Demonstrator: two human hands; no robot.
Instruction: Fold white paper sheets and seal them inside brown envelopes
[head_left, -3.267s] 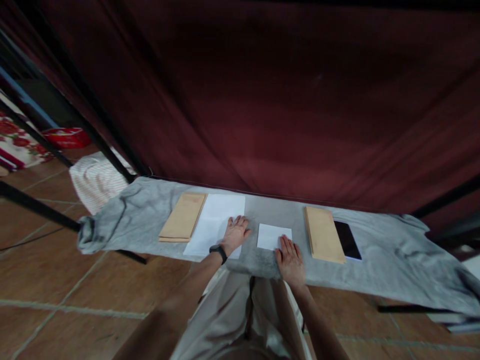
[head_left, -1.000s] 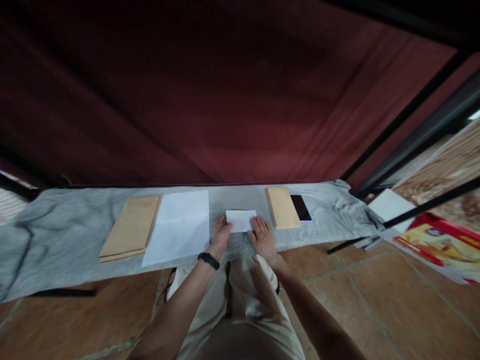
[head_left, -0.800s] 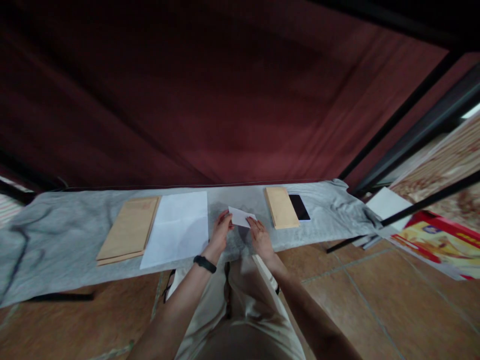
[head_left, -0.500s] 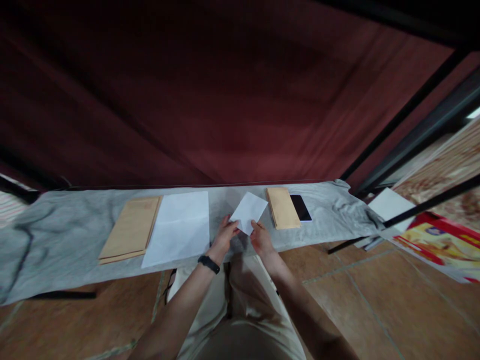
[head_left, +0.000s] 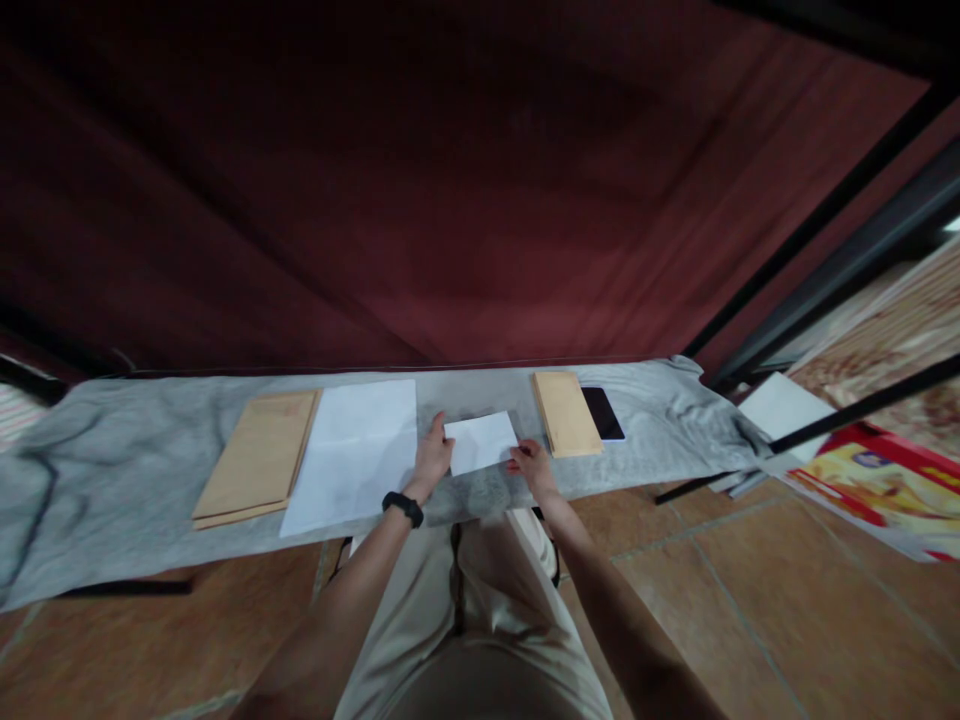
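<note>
A small white sheet of paper (head_left: 480,442), apparently folded, lies level between my two hands over the grey cloth. My left hand (head_left: 433,458), with a black band on the wrist, closes on its left edge, thumb uppermost. At the lower right corner, the fingers of my right hand (head_left: 531,464) pinch the paper. Left of my left hand lies a stack of large white paper sheets (head_left: 356,450). A small stack of brown envelopes (head_left: 570,415) sits just right of my right hand.
Large brown envelopes (head_left: 259,455) are stacked left of the white sheets. A dark-screened tablet or phone (head_left: 604,413) lies partly behind the small envelopes. The grey cloth (head_left: 667,435) covers a narrow bench against a dark red curtain (head_left: 465,200). A red and yellow box (head_left: 889,485) stands at the right.
The white paper has turned from slanted to nearly level, its long side now running left to right. My hands have moved apart to its two ends.
</note>
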